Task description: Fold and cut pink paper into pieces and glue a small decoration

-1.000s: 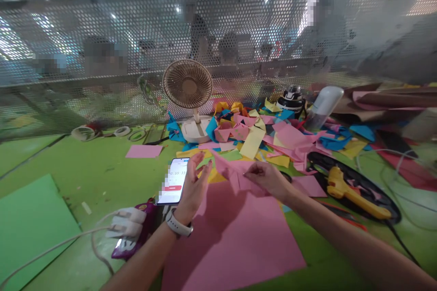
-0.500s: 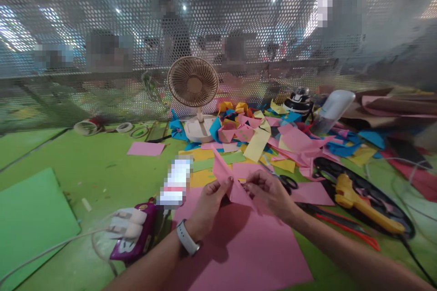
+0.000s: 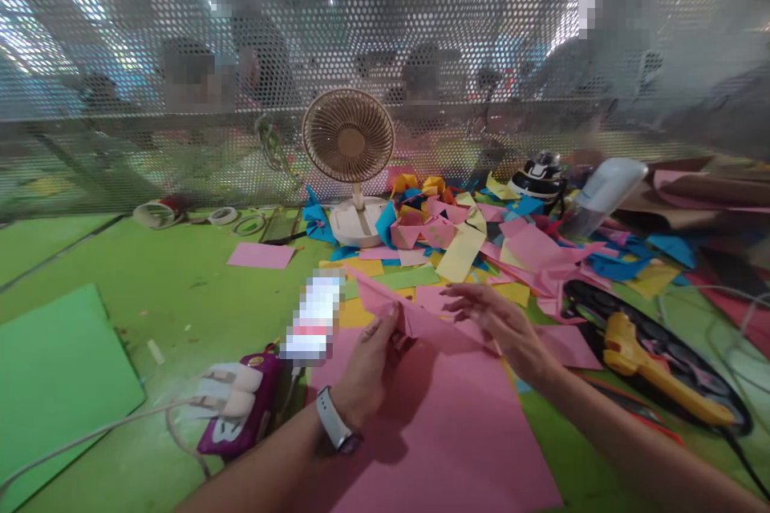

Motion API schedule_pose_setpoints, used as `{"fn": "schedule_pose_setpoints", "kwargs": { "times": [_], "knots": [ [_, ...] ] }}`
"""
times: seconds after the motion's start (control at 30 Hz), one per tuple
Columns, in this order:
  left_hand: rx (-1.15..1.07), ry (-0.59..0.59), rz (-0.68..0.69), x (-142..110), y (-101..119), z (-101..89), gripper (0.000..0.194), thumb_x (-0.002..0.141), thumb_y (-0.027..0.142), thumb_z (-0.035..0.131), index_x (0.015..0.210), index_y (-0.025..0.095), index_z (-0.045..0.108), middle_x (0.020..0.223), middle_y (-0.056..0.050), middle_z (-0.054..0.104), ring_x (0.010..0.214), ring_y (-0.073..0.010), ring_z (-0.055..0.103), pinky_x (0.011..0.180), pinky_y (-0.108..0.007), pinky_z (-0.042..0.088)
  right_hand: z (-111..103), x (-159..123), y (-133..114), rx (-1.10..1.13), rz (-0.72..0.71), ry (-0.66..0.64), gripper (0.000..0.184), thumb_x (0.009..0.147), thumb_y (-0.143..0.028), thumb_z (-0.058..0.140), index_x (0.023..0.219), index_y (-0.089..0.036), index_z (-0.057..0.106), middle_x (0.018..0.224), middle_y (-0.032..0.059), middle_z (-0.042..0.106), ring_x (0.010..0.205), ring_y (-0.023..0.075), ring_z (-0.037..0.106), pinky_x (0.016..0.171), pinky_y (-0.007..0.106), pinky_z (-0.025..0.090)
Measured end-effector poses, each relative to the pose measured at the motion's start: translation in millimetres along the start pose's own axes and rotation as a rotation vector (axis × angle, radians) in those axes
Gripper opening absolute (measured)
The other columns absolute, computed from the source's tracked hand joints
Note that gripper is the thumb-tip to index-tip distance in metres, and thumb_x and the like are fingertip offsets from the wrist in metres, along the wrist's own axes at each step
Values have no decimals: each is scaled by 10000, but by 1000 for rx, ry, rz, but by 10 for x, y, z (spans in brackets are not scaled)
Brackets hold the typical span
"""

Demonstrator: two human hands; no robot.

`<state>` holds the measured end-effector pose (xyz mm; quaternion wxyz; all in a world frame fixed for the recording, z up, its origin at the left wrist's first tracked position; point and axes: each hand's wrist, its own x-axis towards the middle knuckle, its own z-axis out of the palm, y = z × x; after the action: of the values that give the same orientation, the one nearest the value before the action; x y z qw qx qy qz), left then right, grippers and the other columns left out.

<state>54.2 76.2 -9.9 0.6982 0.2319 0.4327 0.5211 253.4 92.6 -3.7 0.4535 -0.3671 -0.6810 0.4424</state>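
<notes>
Between the thumb and fingers of my left hand (image 3: 374,357) is a folded piece of pink paper (image 3: 415,314), its pointed end tilted up to the left. My right hand (image 3: 496,329) hovers at the paper's right side with fingers spread, holding nothing that I can see. Whether a fingertip touches the paper I cannot tell. Under both hands lies a large pink sheet (image 3: 457,441) on the green table. A smaller pink piece (image 3: 569,346) lies to the right, partly behind my right wrist.
A desk fan (image 3: 350,144) stands at the back beside a heap of paper scraps (image 3: 463,232). To the right, a yellow glue gun (image 3: 667,369) rests on a black tray (image 3: 737,409). Left are a phone (image 3: 316,317), a purple power strip (image 3: 241,433) with cables, and green sheets (image 3: 66,393).
My right hand has let go of the folded pink paper and moved right, its fingers opening out. The paper, still in my left hand, has tipped lower to the left. The view has shifted slightly.
</notes>
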Motion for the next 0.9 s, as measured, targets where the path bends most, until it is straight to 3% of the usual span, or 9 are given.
{"fn": "schedule_pose_setpoints", "kwargs": {
  "times": [0.1, 0.2, 0.3, 0.37, 0.4, 0.47, 0.57, 0.73, 0.9],
  "knots": [
    [21, 5, 38, -10, -69, 30, 315, 730, 494, 687, 788, 189, 631, 761, -3, 647, 699, -141, 598, 752, -285, 492, 85, -4, -17, 244, 294, -88, 391, 875, -446, 507, 1168, -191, 550, 1049, 116, 661, 924, 217, 645, 751, 346, 524],
    [131, -99, 10, -92, -58, 68, 338, 735, 508, 677, 785, 174, 669, 802, -37, 687, 775, -168, 629, 808, -302, 483, 131, 16, 22, 294, 410, -16, 380, 762, -489, 647, 943, -158, 602, 746, 56, 687, 686, 174, 666, 648, 289, 517],
    [487, -432, -195, -268, 138, 98, 354, 750, 489, 665, 797, 143, 725, 825, -91, 713, 756, -182, 648, 719, -277, 490, -30, 88, 29, 229, 406, 60, 348, 716, -469, 689, 838, -152, 615, 608, 1, 639, 516, 113, 596, 539, 230, 476],
    [688, -687, -289, -385, 350, 112, 369, 789, 483, 620, 832, 137, 740, 799, -109, 717, 691, -184, 650, 627, -265, 480, -207, 137, -2, 147, 438, -27, 317, 708, -436, 701, 817, -146, 632, 578, -11, 624, 490, 94, 568, 504, 204, 447],
    [749, -728, -245, -423, 455, 116, 360, 795, 477, 613, 855, 145, 742, 780, -103, 716, 676, -183, 647, 594, -252, 468, -286, 153, -22, 104, 470, -111, 302, 713, -421, 698, 817, -143, 641, 566, -12, 622, 487, 91, 562, 500, 199, 440],
    [812, -611, -43, -431, 617, 115, 368, 818, 484, 569, 853, 158, 735, 824, -103, 715, 699, -193, 644, 573, -248, 458, -386, 165, -56, 48, 510, -302, 289, 714, -410, 695, 813, -141, 660, 556, -12, 623, 491, 97, 564, 499, 201, 435],
    [1038, -355, 281, -284, 650, 82, 394, 712, 434, 697, 1023, 191, 696, 1037, -103, 678, 881, -223, 612, 686, -259, 460, -367, 151, -55, 29, 508, -465, 305, 711, -426, 687, 841, -151, 683, 595, -8, 637, 536, 113, 589, 519, 211, 447],
    [986, -538, 65, 16, 372, -40, 466, 742, 402, 667, 1137, 159, 622, 770, -43, 671, 687, -160, 588, 610, -236, 418, -205, 145, 36, -89, 410, -385, 395, 778, -486, 599, 954, -140, 670, 599, -1, 630, 529, 123, 590, 518, 223, 452],
    [802, -298, 19, 101, 239, -129, 471, 709, 419, 696, 1071, 137, 591, 657, 3, 607, 526, -107, 502, 498, -212, 343, -171, 119, -5, -665, 21, -8, 361, 859, -393, 540, 1151, -193, 606, 725, 21, 639, 608, 138, 571, 601, 255, 443]
  ]
}}
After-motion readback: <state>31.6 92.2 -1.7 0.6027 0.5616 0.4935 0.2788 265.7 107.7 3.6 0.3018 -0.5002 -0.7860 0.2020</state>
